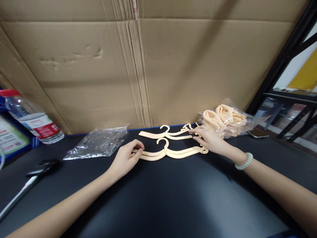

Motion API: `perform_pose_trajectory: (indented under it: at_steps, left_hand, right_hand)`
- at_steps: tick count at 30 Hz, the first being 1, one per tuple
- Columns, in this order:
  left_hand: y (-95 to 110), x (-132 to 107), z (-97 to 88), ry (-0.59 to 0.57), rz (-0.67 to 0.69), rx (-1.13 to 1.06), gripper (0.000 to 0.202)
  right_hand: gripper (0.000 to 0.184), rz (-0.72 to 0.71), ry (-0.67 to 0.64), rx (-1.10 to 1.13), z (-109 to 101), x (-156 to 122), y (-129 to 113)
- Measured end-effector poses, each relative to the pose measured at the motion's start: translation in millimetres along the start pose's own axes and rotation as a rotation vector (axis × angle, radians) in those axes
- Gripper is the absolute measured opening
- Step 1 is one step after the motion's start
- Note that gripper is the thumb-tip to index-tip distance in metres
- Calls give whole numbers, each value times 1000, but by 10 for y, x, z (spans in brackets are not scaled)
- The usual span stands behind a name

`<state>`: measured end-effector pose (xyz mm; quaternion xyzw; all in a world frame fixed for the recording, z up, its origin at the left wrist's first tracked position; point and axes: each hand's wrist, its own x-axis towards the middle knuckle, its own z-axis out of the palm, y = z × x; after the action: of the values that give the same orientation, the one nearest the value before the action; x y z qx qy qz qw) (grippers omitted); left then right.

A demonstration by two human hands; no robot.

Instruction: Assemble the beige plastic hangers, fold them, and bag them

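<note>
Two cream plastic hangers are laid out on the black tabletop [158, 195], one behind the other, hooks pointed toward the cardboard wall [86, 72]. On the near hanger [182, 154], doubled bars are seen on both sides of the hook; whether two pieces are stacked there cannot be told. On the far hanger [152, 135], the right side is split into two bars, spread slightly apart.

Left hand [126, 157]: placed at the left end of the near hanger, fingers curled, thumb and forefinger separated by a narrow gap. The end is partly covered; a firm grip cannot be confirmed.

Right hand [211, 138]: held at the right ends of both hangers, palm down, fingers loosely extended. Small cream pieces [187, 127] are seen just beyond the fingertips, partly hidden; whether any is held cannot be told. A pale beaded bracelet [244, 162] is worn on this wrist.

Behind the right hand, more cream hangers [224, 114] are bundled in clear plastic, with a phone [258, 133] laid just beside. To the left of the hangers, a crumpled clear bag [96, 143] is spread flat. Farther left, a red-capped bottle [37, 120] is seen, tilted in the view; nearer, a black object [42, 168] is met by a white cable [18, 197].
</note>
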<state>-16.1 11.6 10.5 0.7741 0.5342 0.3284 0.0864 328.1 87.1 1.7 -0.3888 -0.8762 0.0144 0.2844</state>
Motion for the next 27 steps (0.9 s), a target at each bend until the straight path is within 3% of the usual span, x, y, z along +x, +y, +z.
perform_pose_trajectory:
  at_steps: [9, 17, 27]
  left_hand:
    - [-11, 3, 3, -17, -5, 31, 14]
    - [20, -10, -9, 39, 26, 25, 12]
    - [33, -20, -18, 130, 56, 17, 12]
  right_hand:
    - [22, -58, -34, -86, 105, 133, -6]
    - [13, -30, -66, -60, 164, 163, 11]
    - [10, 21, 37, 0, 154, 158, 15]
